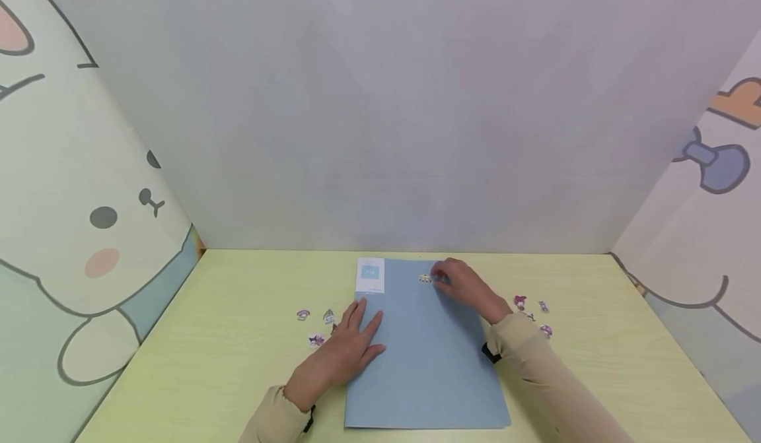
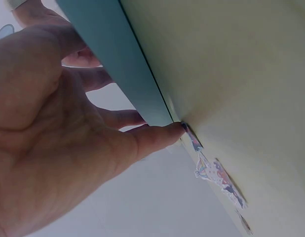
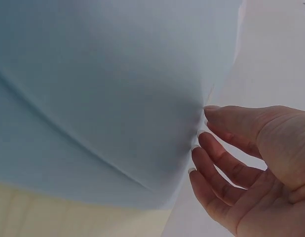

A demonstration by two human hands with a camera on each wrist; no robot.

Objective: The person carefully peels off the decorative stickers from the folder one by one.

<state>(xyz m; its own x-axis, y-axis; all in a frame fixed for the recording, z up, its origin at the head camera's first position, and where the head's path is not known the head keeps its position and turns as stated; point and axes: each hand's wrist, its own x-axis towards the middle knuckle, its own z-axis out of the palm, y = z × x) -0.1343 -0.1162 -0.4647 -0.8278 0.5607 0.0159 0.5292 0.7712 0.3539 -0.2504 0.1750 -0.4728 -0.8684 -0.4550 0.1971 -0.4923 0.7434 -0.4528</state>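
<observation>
A pale blue folder (image 1: pixel 428 364) lies lengthwise on the table, with a white label (image 1: pixel 370 275) at its top left. My left hand (image 1: pixel 345 350) rests spread over its left edge, and one fingertip touches the table by a small sticker (image 2: pixel 193 138). Near the folder's top right corner, my right hand (image 1: pixel 466 288) touches the surface with thumb and bent fingertips. Just left of those fingertips, a small yellowish cartoon sticker (image 1: pixel 425 278) lies on the folder. In the right wrist view, nothing shows between the right thumb and fingers (image 3: pixel 219 148).
Several cartoon stickers (image 1: pixel 316 340) lie on the table left of the folder. More stickers (image 1: pixel 520 302) are scattered to the right, beside the right forearm. A plain pale wall (image 1: pixel 392 133) stands behind the table (image 1: pixel 238 364), with cartoon-printed panels (image 1: pixel 77 166) at the sides.
</observation>
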